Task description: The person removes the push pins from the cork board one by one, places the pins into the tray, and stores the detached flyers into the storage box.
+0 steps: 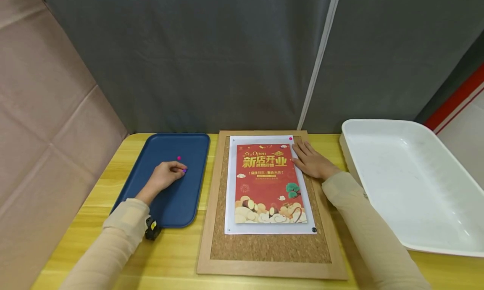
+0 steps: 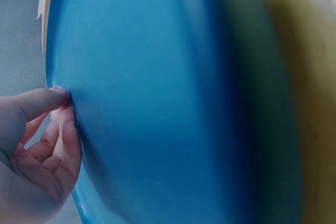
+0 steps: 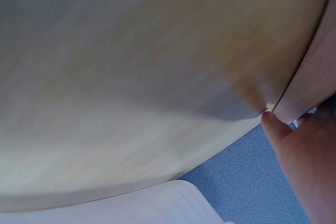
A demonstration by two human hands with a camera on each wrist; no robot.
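Note:
My left hand [image 1: 166, 176] is over the blue tray [image 1: 160, 210], thumb and fingertips together, pinching a small purple pushpin [image 1: 184, 170]. In the left wrist view those fingertips hide most of what they hold. A pink pushpin [image 1: 179, 158] lies on the tray just beyond the hand. My right hand [image 1: 313, 160] rests flat, fingers spread, on the upper right of the framed cork board [image 1: 268, 250], its fingertips touching the edge of a red poster [image 1: 264, 189] with a white border. A pink pin [image 1: 290, 138] sits at the poster's top right corner, a dark one [image 1: 314, 230] at its bottom right.
A large white tub [image 1: 419, 185] stands to the right of the board on the yellow wooden table [image 1: 94, 235]. A grey curtain [image 1: 211, 63] hangs behind, and a pale pink cloth [image 1: 49, 113] borders the left side.

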